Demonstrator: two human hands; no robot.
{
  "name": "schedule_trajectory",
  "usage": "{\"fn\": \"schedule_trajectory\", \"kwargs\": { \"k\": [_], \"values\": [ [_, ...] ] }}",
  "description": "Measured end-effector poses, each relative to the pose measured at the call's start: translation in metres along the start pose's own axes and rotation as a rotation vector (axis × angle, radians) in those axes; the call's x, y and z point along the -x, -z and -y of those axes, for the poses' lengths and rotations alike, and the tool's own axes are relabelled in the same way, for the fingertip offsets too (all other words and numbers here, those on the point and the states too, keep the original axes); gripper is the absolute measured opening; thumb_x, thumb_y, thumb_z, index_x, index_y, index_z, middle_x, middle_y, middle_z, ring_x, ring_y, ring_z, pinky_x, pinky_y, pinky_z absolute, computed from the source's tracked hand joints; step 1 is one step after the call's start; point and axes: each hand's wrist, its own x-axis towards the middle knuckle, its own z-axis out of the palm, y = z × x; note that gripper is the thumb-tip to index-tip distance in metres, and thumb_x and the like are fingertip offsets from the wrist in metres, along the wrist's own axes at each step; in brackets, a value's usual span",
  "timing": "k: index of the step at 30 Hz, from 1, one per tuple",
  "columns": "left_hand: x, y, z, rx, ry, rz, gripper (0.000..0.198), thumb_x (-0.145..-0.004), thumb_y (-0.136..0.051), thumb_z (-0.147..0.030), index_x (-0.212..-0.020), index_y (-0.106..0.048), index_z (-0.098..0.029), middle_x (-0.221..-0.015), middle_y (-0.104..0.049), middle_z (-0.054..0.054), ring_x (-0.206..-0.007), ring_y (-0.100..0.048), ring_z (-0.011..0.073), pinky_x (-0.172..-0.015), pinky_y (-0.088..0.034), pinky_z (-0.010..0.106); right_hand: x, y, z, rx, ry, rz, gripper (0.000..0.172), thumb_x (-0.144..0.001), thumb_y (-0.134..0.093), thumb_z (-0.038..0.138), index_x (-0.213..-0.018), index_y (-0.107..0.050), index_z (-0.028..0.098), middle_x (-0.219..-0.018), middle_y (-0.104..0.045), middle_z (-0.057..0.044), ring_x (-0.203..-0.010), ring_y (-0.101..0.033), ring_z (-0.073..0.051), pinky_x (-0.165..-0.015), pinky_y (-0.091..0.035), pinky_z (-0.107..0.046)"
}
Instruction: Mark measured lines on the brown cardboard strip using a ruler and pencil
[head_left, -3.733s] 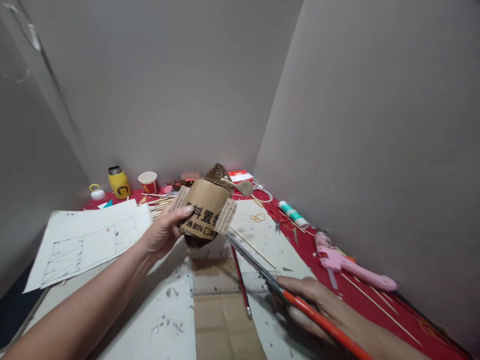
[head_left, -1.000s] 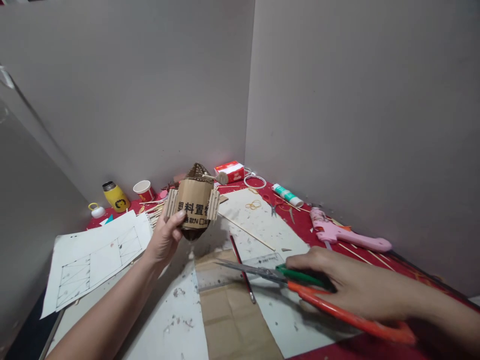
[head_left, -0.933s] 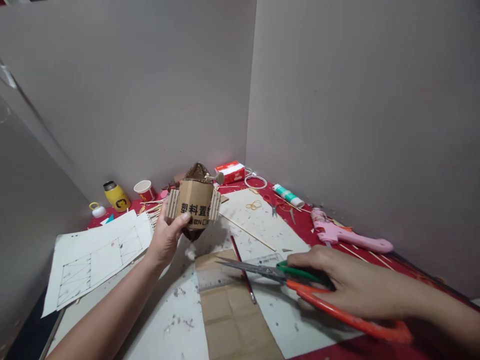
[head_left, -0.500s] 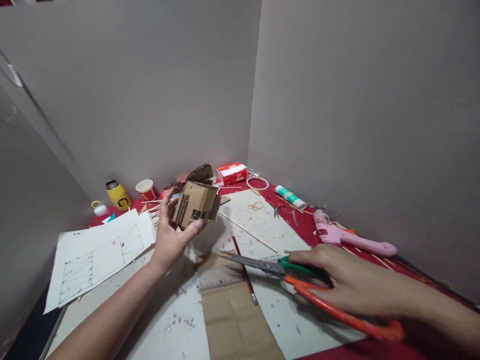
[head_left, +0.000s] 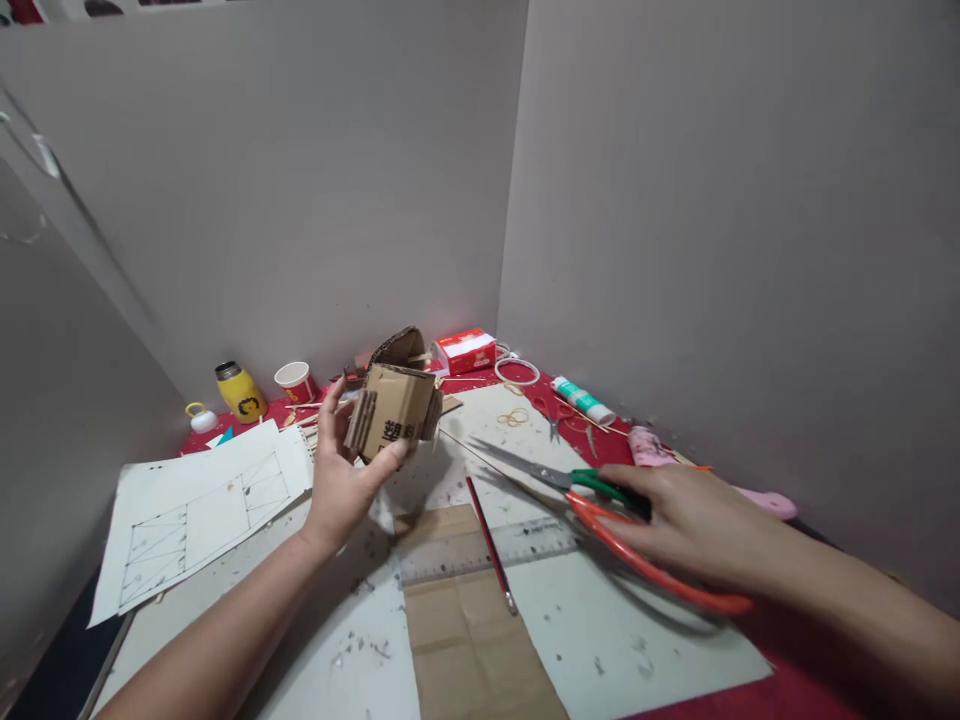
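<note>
"So, where was the cardboard piece (head_left: 396, 405), and how did the hands stand?"

"Raised above the surface (head_left: 592, 645), slightly tilted, in the left hand (head_left: 341, 490). The thumb pressed its printed front, while the other fingers rose along one layered side, partly hidden. The right hand (head_left: 675, 515) gripped the scissors (head_left: 559, 478) by their green and orange handles, with the blades looking almost together."

"Were the blades touching the piece?"

"No, the tips pointed roughly its way but stood apart from it."

"What did good handling call for, then?"

"A light, steady thumb, I judged, since the card looked easy to dent, and left fingers well out of the blades' line."

"Anything to mind below?"

"Yes: the ruler (head_left: 536, 541) lay across the brown card (head_left: 480, 645) with the pencil (head_left: 489, 540) over it, so a dropping wrist could have nudged both."
</note>
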Motion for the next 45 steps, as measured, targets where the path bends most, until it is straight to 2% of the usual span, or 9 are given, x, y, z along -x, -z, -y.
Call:
{"fn": "schedule_trajectory", "kwargs": {
  "k": [8,16,25,30,34,36,38,41,45],
  "values": [
    [-0.01,-0.003,-0.003,0.489,0.346,-0.04,0.079,-0.068,-0.086,-0.03,-0.138,-0.05,-0.026,-0.131,-0.066,0.009,-0.123,-0.06,0.0275,-0.099,-0.051,0.037,-0.017,0.001,-0.006,0.241,-0.305,0.053,0.05,-0.091,-0.046,0.054,-0.111,-0.071,0.016,-0.101,-0.073,-0.02,-0.09,-0.069,-0.04,-0.068,-0.046,-0.043],
    [-0.012,-0.003,-0.006,0.602,0.57,0.007,0.053,-0.072,-0.081,-0.037,-0.118,-0.065,-0.016,-0.107,-0.076,0.01,-0.101,-0.071,0.026,-0.089,-0.058,0.038,-0.022,-0.004,-0.019,0.285,-0.309,0.046,0.056,-0.093,-0.042,0.059,-0.113,-0.07,0.015,-0.104,-0.074,-0.022,-0.091,-0.069,-0.043,-0.065,-0.044,-0.042],
    [-0.01,-0.004,-0.007,0.647,0.604,0.008,0.048,-0.073,-0.082,-0.037,-0.114,-0.068,-0.016,-0.105,-0.078,0.008,-0.105,-0.07,0.0269,-0.093,-0.057,0.039,-0.025,-0.014,-0.032,0.321,-0.266,0.015,0.05,-0.089,-0.048,0.058,-0.107,-0.072,0.018,-0.098,-0.076,-0.019,-0.085,-0.071,-0.042,-0.061,-0.045,-0.041],
    [-0.008,-0.005,-0.007,0.683,0.558,0.041,0.043,-0.078,-0.079,-0.036,-0.116,-0.069,-0.017,-0.109,-0.077,0.007,-0.104,-0.071,0.0234,-0.09,-0.057,0.033,-0.027,-0.016,-0.039,0.31,-0.239,-0.004,0.05,-0.09,-0.047,0.058,-0.112,-0.07,0.019,-0.101,-0.076,-0.016,-0.088,-0.072,-0.04,-0.065,-0.048,-0.042],
    [-0.004,-0.007,-0.01,0.7,0.5,0.073,0.049,-0.082,-0.076,-0.033,-0.128,-0.062,-0.02,-0.117,-0.075,0.006,-0.111,-0.068,0.0217,-0.095,-0.054,0.031,-0.024,-0.013,-0.038,0.273,-0.157,-0.205,0.045,-0.09,-0.048,0.054,-0.103,-0.071,0.019,-0.102,-0.075,-0.016,-0.088,-0.071,-0.036,-0.063,-0.05,-0.04],
    [-0.002,-0.007,-0.012,0.701,0.481,0.063,0.057,-0.081,-0.077,-0.033,-0.134,-0.058,-0.021,-0.12,-0.073,0.007,-0.114,-0.066,0.022,-0.097,-0.053,0.032,-0.018,-0.007,-0.026,0.155,-0.117,-0.329,0.039,-0.088,-0.051,0.05,-0.098,-0.071,0.019,-0.1,-0.074,-0.015,-0.088,-0.07,-0.033,-0.066,-0.051,-0.04],
    [0.0,-0.007,-0.016,0.679,0.469,0.063,0.064,-0.08,-0.077,-0.033,-0.139,-0.053,-0.022,-0.119,-0.073,0.007,-0.115,-0.066,0.0237,-0.096,-0.053,0.033,-0.01,-0.003,-0.004,-0.134,-0.085,-0.336,0.035,-0.087,-0.052,0.048,-0.095,-0.07,0.019,-0.1,-0.074,-0.014,-0.089,-0.07,-0.029,-0.075,-0.053,-0.041],
    [0.003,-0.009,-0.023,0.621,0.435,0.083,0.072,-0.078,-0.079,-0.035,-0.143,-0.049,-0.023,-0.116,-0.074,0.008,-0.113,-0.066,0.0263,-0.093,-0.054,0.035,0.003,-0.006,0.039,-0.733,-0.074,-0.017,0.047,-0.086,-0.057,0.055,-0.112,-0.066,0.016,-0.098,-0.073,-0.013,-0.087,-0.072,-0.025,-0.078,-0.055,-0.039],
    [0.013,-0.014,-0.032,0.587,0.366,0.096,0.08,-0.076,-0.082,-0.034,-0.146,-0.043,-0.028,-0.125,-0.07,0.007,-0.115,-0.066,0.0276,-0.093,-0.054,0.035,0.009,-0.029,0.09,-1.264,-0.125,0.306,0.087,-0.075,-0.074,0.061,-0.143,-0.043,0.018,-0.098,-0.072,-0.01,-0.076,-0.072,-0.019,-0.067,-0.055,-0.031]
  ]
}}
